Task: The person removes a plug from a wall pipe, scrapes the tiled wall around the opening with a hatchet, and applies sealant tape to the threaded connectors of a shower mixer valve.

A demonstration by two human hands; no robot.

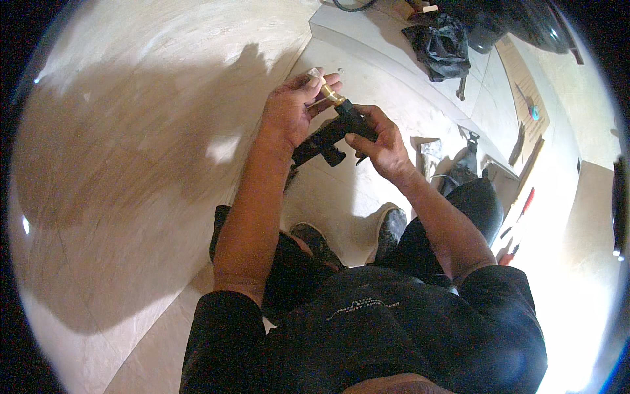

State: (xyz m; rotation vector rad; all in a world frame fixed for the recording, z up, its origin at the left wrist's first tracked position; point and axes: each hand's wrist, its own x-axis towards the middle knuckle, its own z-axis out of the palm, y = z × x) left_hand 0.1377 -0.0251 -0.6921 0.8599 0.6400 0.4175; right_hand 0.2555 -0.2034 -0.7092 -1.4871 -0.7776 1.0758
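Both my hands are raised in front of me around a black branched fitting [354, 125] with a brass connector [333, 96] at its upper end. My right hand [386, 146] is closed around the black body, thumb on the near side. At the tip of the brass, my left hand [289, 110] pinches a small whitish piece [314, 73] between thumb and fingers; its exact kind is unclear. A dark length [314, 146] with a short side stub [333, 156] runs down from the black body, partly behind my left wrist.
A pale wall [131, 164] rises close on my left. A crumpled black plastic bag [441, 49] lies on the light ledge ahead, with a wrench-like tool [461, 87] beside it. To the right are a dark metal tool [467, 157], a red-handled tool [527, 201] and a blue-green ring [534, 112].
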